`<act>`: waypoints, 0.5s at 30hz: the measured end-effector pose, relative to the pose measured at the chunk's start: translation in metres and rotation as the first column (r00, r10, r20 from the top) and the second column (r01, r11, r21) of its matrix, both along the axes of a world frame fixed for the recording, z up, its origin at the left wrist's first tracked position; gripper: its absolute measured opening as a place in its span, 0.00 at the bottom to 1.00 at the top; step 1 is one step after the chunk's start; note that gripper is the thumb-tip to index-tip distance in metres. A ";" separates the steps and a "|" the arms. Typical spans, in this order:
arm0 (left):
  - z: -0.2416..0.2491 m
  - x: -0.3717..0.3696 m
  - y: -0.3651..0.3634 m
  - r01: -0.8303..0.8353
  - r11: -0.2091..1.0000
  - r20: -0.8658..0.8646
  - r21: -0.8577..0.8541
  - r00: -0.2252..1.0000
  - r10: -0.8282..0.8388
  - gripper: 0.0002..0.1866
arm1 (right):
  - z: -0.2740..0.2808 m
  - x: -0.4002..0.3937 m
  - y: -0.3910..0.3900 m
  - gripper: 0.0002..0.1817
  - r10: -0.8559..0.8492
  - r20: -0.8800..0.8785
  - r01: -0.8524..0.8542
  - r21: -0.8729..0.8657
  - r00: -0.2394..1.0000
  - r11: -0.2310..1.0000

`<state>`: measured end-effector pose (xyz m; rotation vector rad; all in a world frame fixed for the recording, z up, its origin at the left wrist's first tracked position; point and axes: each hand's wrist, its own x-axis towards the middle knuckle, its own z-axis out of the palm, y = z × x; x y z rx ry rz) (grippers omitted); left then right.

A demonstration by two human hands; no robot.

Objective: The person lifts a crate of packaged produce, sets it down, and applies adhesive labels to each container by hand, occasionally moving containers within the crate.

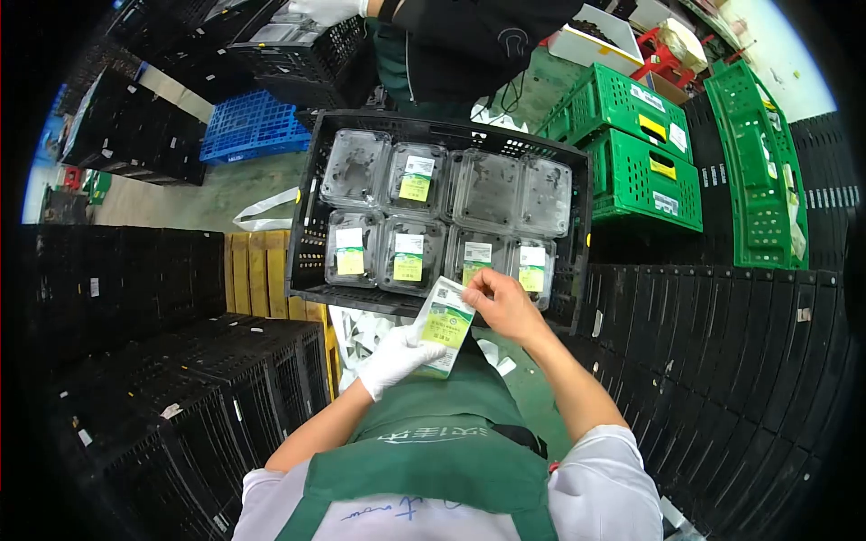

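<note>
My left hand (400, 357), in a white glove, holds a strip of green and white labels (448, 326) in front of my apron. My bare right hand (502, 305) pinches the strip's upper right corner. Just beyond both hands stands a black crate (304, 243) with clear plastic boxes in two rows. Labels show on the front-row boxes, such as the front left box (350, 249), and on one back-row box (415, 180). The other back-row boxes, such as the back left one (355, 168), show no label. The right hand partly covers the front row.
A person in dark clothes (460, 54) stands beyond the crate, a white-gloved hand (327, 9) at another black crate (293, 54). Green crates (640, 180) are stacked at the right, a blue pallet (253, 128) lies at the left, and black crates (262, 361) flank me.
</note>
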<state>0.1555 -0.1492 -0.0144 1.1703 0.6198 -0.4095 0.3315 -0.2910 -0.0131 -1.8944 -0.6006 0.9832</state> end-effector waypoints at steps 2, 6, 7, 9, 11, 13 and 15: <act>0.000 0.006 -0.002 -0.082 0.996 0.137 -0.043 0.987 0.088 0.30 | 0.015 -0.005 0.002 0.14 -0.033 0.042 0.032 0.031 0.999 0.999; 0.035 0.038 0.005 -0.251 0.959 0.186 0.134 0.957 0.224 0.20 | 0.026 -0.018 0.002 0.15 0.051 0.006 -0.051 0.068 0.999 0.996; 0.036 0.043 0.005 -0.298 0.943 0.130 0.150 0.951 0.280 0.15 | 0.024 -0.019 0.002 0.15 -0.001 -0.044 0.005 0.091 0.999 0.996; 0.032 0.047 0.004 -0.347 0.923 0.078 0.166 0.938 0.338 0.10 | 0.023 -0.021 0.005 0.16 -0.121 -0.159 0.155 0.226 0.980 0.962; 0.017 0.045 0.002 -0.272 0.869 0.131 0.414 0.962 0.238 0.06 | 0.040 -0.014 0.002 0.15 -0.035 -0.008 0.035 0.115 0.999 0.993; 0.008 0.046 -0.006 -0.258 0.902 0.138 0.346 0.965 0.223 0.07 | 0.042 -0.003 0.000 0.10 0.070 0.272 -0.071 -0.007 0.960 0.997; 0.013 0.052 -0.025 -0.305 0.937 0.178 0.169 0.945 0.275 0.06 | 0.041 0.027 -0.005 0.07 0.040 0.410 -0.040 -0.010 0.911 0.999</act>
